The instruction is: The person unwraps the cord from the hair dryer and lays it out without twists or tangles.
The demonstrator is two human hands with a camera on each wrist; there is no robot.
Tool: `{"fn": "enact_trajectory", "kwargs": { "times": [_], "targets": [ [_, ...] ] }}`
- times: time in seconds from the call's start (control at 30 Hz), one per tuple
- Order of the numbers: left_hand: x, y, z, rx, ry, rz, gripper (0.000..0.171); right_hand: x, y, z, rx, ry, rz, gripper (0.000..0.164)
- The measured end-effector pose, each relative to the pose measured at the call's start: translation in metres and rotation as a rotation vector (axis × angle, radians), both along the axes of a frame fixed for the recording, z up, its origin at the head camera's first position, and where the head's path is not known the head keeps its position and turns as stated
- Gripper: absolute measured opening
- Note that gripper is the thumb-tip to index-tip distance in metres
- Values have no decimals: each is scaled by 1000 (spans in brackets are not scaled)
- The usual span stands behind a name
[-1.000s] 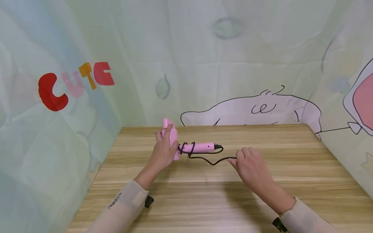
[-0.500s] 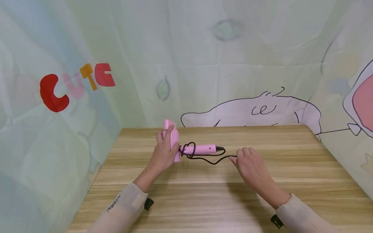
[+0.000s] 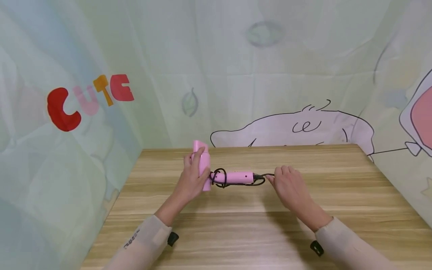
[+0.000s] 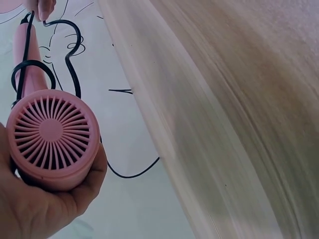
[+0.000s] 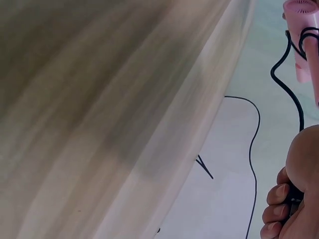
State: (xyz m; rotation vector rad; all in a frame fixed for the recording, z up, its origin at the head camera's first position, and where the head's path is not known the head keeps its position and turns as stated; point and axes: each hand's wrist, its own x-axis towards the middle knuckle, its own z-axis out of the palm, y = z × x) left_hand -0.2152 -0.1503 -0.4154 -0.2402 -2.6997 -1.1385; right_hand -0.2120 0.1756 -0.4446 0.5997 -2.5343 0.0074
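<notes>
A pink hair dryer (image 3: 236, 177) is held above the table, its handle pointing right in the head view. My left hand (image 3: 193, 177) grips the dryer's body, thumb and fingers wrapped round it. In the left wrist view the round slotted grille (image 4: 51, 129) faces the camera. A black cord (image 5: 285, 88) is looped round the handle near the body. My right hand (image 3: 291, 187) holds the cord close to the handle's end. Between its curled fingers in the right wrist view, a black piece (image 5: 296, 195) shows, perhaps the plug; most of it is hidden.
Beneath both hands lies a wood-grain table (image 3: 236, 232). A printed cloth backdrop (image 3: 222, 75) rises along its far edge and both sides, carrying cartoon drawings and coloured letters. Black wrist devices (image 3: 316, 248) sit at the sleeves.
My right hand has shifted slightly up, drawing the cord in near the handle's end. The slack stretch under the handle is now tighter against it. The dryer has drifted a little right and down.
</notes>
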Motion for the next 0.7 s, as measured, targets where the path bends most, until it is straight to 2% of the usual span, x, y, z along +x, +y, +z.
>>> {"fn": "enact_trajectory", "kwargs": {
  "times": [0.13, 0.37, 0.7],
  "targets": [
    [2, 0, -2, 8, -7, -26, 64, -7, 1, 3, 18, 5, -6, 47],
    [6, 1, -2, -29, 1, -82, 66, -19, 4, 12, -13, 78, -7, 49],
    [9, 1, -6, -85, -43, -159, 67, -25, 4, 27, -38, 46, -58, 48]
  ]
}}
